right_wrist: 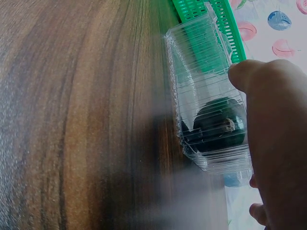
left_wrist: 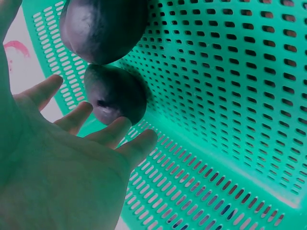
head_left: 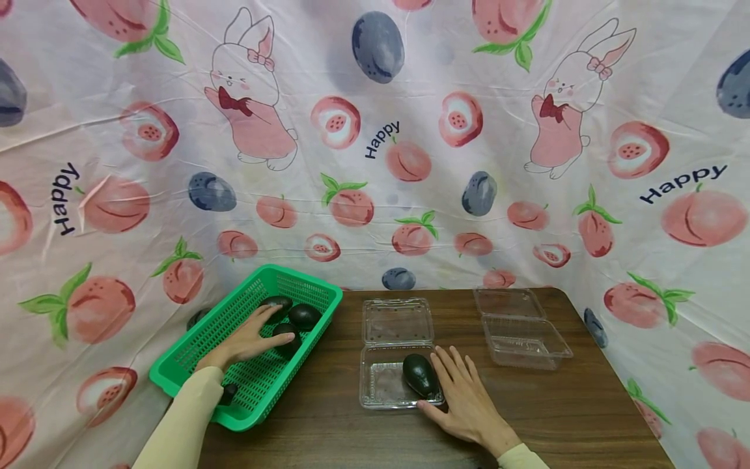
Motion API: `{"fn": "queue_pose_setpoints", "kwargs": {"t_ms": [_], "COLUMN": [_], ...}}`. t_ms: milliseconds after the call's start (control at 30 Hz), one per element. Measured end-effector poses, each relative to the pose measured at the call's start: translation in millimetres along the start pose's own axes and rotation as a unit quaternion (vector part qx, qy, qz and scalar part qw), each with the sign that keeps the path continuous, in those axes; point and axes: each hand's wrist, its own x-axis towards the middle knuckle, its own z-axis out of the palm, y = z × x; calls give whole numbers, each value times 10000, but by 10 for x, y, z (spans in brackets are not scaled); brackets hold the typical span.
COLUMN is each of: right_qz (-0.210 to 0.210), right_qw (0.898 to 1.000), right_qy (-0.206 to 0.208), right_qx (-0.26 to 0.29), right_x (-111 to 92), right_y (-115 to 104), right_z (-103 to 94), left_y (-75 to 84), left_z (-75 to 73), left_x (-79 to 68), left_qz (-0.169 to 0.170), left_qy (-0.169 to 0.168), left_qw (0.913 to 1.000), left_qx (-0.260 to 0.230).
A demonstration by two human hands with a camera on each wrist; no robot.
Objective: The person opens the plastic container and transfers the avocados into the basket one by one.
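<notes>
Inside the green basket (head_left: 301,286), my left hand (head_left: 245,340) reaches over a few dark avocados (head_left: 305,317). Its fingers are spread and extended, with the fingertips right at an avocado (left_wrist: 115,93) in the left wrist view; nothing is gripped. One avocado (head_left: 419,376) lies in the right part of a clear plastic clamshell box (head_left: 377,389), whose lid (head_left: 398,322) is folded back. My right hand (head_left: 469,400) rests along the right side of this box, fingers extended and thumb at its front corner. The right wrist view shows the avocado (right_wrist: 220,125) through the box wall.
A second clear clamshell box (head_left: 521,339), lid raised at the back, stands at the right rear of the brown wooden table (head_left: 328,417). A small dark object (head_left: 228,393) shows by my left cuff. Printed cloth (head_left: 375,228) hangs around the table.
</notes>
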Motion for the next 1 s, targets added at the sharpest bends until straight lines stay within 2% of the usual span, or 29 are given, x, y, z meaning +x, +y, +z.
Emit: {"fn": "queue_pose_setpoints", "kwargs": {"t_ms": [600, 800, 1000], "right_qz": [4, 4, -11], "right_qw": [9999, 9999, 9999], "right_qy": [-45, -71, -50], "right_qx": [104, 123, 93], "right_x": [-9, -7, 0], "right_y": [10, 11, 12], "right_z": [0, -6, -13], "left_y": [212, 342, 502], "left_z": [-9, 2, 44], "left_x": [-20, -25, -17], "left_qz": [293, 378, 654], "left_qy": [422, 524, 646], "left_qw": [9984, 9972, 9942], "left_qx": [244, 375, 556]}}
